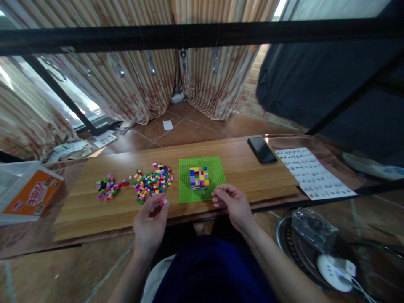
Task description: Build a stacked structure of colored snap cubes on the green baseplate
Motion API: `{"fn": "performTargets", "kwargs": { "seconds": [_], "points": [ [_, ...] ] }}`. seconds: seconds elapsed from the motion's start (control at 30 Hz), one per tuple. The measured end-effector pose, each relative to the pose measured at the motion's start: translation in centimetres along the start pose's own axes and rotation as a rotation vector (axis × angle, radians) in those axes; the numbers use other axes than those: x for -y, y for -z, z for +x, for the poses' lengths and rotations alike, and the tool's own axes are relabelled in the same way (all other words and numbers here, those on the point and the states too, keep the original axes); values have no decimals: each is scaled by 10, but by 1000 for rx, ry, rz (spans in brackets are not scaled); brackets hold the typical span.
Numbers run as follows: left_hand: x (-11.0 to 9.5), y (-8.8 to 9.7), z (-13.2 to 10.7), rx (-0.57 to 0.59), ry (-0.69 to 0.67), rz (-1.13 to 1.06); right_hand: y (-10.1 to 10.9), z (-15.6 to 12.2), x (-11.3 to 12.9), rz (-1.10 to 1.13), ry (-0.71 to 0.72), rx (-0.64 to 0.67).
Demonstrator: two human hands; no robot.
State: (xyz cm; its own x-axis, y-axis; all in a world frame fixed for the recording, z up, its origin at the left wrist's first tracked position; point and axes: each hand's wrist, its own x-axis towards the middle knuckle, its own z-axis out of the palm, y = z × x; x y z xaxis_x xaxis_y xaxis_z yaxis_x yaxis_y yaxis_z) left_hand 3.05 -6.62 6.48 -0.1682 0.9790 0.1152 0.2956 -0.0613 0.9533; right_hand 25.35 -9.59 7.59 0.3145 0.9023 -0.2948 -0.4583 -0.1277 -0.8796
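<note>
A green baseplate (186,195) lies on the wooden board, and a small multicoloured block of toy bricks (199,178) is built up near its middle. My left hand (150,219) is closed in a pinch on small toy bricks (163,202), pinkish and white, just in front of the loose brick pile (154,182). Over the baseplate's front right corner, my right hand (232,204) has its fingertips pressed together. Whatever may be between those fingertips is too small or hidden to make out.
A smaller brick heap (108,187) lies to the left. At the far left stands a plastic box (31,193) with an orange label. A black phone (262,150) and a printed sheet (315,173) lie to the right. A dark metal bar (202,35) crosses beyond the board.
</note>
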Motion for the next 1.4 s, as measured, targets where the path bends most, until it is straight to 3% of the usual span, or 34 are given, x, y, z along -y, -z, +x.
{"fn": "performTargets", "kwargs": {
  "seconds": [0.1,0.27,0.6,0.77,1.4],
  "points": [
    [9,6,16,-84,84,-38,7,13,-4,-21,60,-41],
    [19,14,29,-109,181,-61,3,30,-5,-69,121,-30],
    [40,22,28,-103,194,8,-3,44,-5,122,-113,2],
    [44,22,29,-89,191,18,1,46,-4,134,-162,28],
    [46,18,28,-66,144,22,-15,49,-14,-99,76,-199]
  ]
}}
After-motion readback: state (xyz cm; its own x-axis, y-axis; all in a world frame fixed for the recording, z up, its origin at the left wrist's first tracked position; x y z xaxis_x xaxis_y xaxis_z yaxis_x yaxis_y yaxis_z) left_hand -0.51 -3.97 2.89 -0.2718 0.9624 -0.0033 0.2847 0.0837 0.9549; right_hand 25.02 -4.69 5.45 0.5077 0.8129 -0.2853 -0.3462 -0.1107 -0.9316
